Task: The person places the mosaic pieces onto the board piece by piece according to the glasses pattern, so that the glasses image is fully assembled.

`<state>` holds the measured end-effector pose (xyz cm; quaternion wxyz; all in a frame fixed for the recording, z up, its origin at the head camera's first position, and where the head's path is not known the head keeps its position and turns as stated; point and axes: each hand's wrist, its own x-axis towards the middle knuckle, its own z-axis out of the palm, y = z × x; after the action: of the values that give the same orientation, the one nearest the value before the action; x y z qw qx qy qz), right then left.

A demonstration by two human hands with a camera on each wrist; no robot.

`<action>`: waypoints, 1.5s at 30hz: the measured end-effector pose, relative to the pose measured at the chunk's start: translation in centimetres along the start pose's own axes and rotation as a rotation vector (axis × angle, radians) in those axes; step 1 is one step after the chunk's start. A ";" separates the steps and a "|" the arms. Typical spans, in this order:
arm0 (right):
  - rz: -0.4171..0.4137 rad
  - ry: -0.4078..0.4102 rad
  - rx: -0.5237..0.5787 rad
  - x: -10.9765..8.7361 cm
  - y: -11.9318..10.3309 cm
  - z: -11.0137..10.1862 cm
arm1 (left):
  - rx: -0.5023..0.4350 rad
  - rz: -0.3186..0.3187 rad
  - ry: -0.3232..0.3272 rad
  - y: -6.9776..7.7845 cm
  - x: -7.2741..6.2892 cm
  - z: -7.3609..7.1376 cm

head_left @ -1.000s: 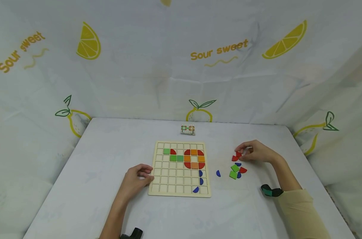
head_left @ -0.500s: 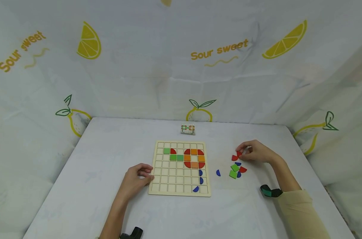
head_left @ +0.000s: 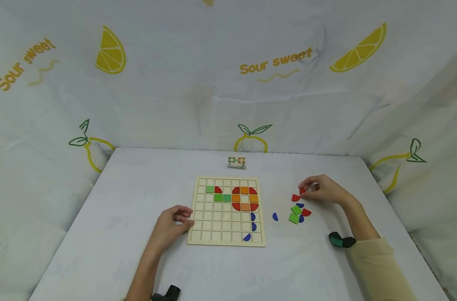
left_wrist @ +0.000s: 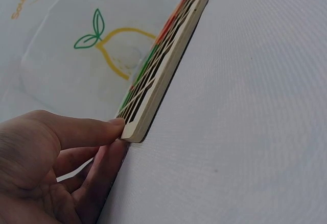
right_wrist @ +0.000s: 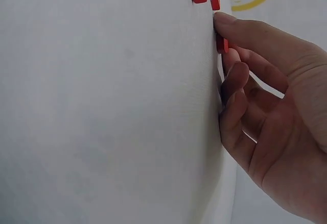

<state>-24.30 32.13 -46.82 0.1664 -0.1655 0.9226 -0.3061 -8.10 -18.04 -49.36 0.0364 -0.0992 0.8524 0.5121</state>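
Observation:
A square wooden grid board (head_left: 217, 228) lies mid-table, with red, orange, green and blue pieces in some of its cells. My left hand (head_left: 171, 225) holds the board's left edge; in the left wrist view the thumb (left_wrist: 110, 128) rests at the board's corner, fingers curled against the edge. To the right of the board, my right hand (head_left: 325, 191) pinches a red piece (right_wrist: 221, 44) between thumb and fingers, which partly cover it. Just beside it lies a red quarter-circle piece (head_left: 296, 197). Nearer are two green squares (head_left: 294, 218), another red piece (head_left: 306, 212) and blue pieces (head_left: 300, 205).
One blue half-round piece (head_left: 275, 216) lies alone between the board and the loose pieces. Behind the board stands a small card (head_left: 237, 161) with a coloured grid pattern. A white cloth with printed lemons hangs behind the table (head_left: 100, 251).
My right hand has drawn the pinched red piece slightly right, away from the red piece beside it. The left hand stays at the board's edge.

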 end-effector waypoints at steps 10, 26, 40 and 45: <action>-0.008 0.012 -0.001 0.0 0.1 0.0 | -0.016 0.001 -0.004 0.1 0.0 0.0; -0.100 -0.046 0.043 1.0 -5.8 0.2 | -0.012 -0.007 -0.003 0.3 -0.2 -0.1; -0.333 -0.089 0.011 5.4 -14.8 2.7 | -0.027 -0.008 -0.004 0.2 -0.3 -0.1; -0.377 -0.156 0.015 7.1 -17.3 4.4 | -0.025 -0.005 -0.001 0.3 -0.3 -0.1</action>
<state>-25.30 13.93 -40.89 0.1782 -0.3574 0.8573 -0.3248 -7.91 -18.01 -49.02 0.0371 -0.1015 0.8456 0.5228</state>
